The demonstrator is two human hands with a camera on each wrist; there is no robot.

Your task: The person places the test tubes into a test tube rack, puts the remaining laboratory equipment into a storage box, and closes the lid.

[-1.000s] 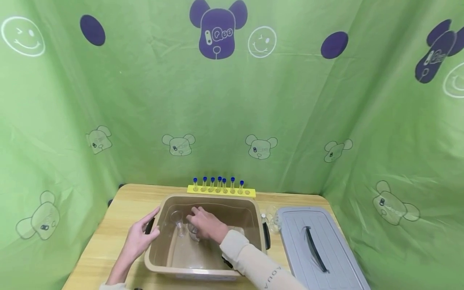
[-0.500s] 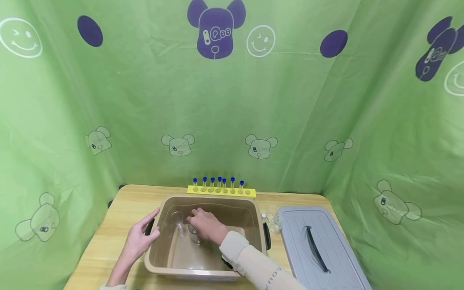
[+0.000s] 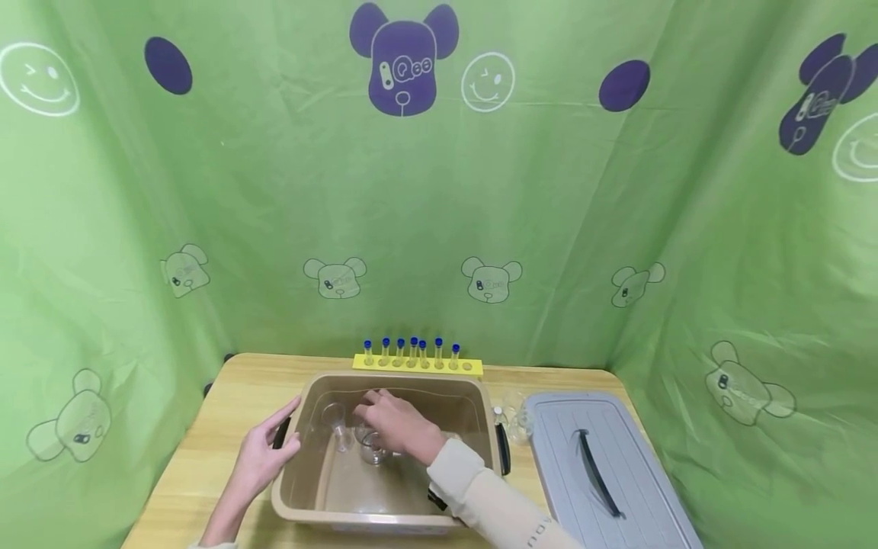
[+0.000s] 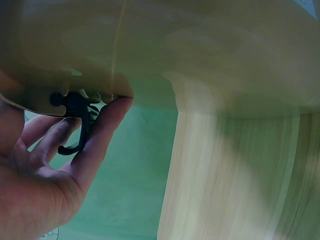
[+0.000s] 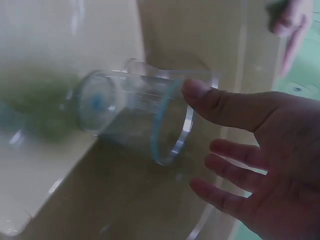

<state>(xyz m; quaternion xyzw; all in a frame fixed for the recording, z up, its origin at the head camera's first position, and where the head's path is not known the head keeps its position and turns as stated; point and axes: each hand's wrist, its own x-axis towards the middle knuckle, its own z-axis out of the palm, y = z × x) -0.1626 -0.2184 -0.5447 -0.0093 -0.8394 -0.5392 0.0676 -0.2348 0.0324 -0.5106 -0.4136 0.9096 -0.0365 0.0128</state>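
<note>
Inside the brown plastic bin [image 3: 377, 519], a clear glass beaker [image 3: 373, 456] stands on the floor near the left side. My right hand [image 3: 401, 424] reaches in over it; the right wrist view has the thumb right at the beaker's rim and the other fingers extended, apart from the glass. A clear footed measuring glass [image 3: 342, 436] is just left of the beaker. At the bin's left end is my left hand [image 3: 262, 451], its fingers and thumb spread against the rim on both sides of the black handle [image 4: 76, 112].
A yellow rack [image 3: 418, 366] behind the bin holds several blue-capped tubes. Right of the bin lie clear glassware [image 3: 519, 425] and a small white-capped bottle [image 3: 498, 415], beside a grey lid [image 3: 604, 457] with a black handle. Green curtain [image 3: 411, 191] surrounds the wooden table [image 3: 174, 473].
My right hand has drawn slightly back and to the right from the beaker, more of which now shows. The left hand has stayed at the bin's left rim.
</note>
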